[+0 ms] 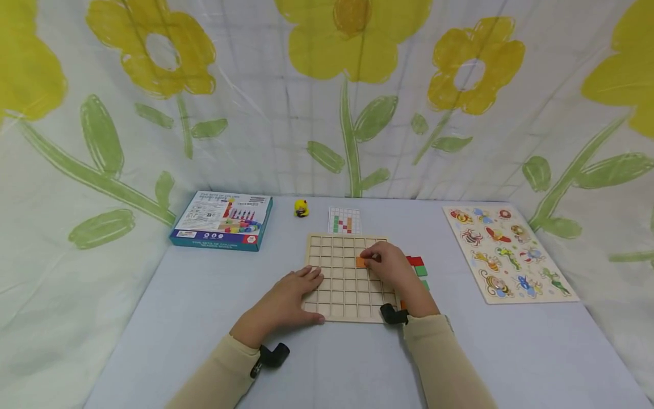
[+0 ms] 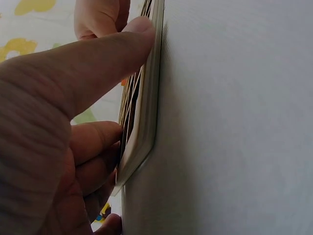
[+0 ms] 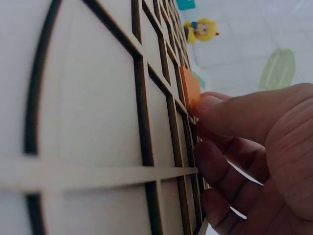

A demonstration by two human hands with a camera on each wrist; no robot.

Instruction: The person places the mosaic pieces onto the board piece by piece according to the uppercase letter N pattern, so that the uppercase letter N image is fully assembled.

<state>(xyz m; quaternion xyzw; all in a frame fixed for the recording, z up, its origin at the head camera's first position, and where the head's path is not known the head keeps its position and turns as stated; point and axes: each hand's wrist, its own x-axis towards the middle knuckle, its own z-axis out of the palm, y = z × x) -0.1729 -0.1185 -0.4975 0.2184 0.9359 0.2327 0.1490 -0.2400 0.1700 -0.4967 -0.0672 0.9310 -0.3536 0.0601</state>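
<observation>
A wooden grid board (image 1: pixel 337 295) lies flat on the table, its square cells divided by thin raised strips. Between thumb and fingers my right hand (image 1: pixel 390 267) pinches an orange square tile (image 1: pixel 361 262) at the upper right part of the grid. In the right wrist view that tile (image 3: pixel 191 90) stands at the strips, the thumb against it. My left hand (image 1: pixel 293 298) rests on the board's left edge with fingers spread, the thumb at the near edge. Red tiles (image 1: pixel 417 261) and green tiles (image 1: pixel 421 271) lie beside the board, partly hidden by my right hand and forearm.
Behind the board lies a pattern card (image 1: pixel 344 220) with coloured squares. A small yellow-haired figurine (image 1: pixel 301 208) stands to its left. At the back left is a boxed toy set (image 1: pixel 222 220); an insect puzzle board (image 1: pixel 503 253) lies on the right. A flower-printed cloth (image 1: pixel 245 142) hangs behind.
</observation>
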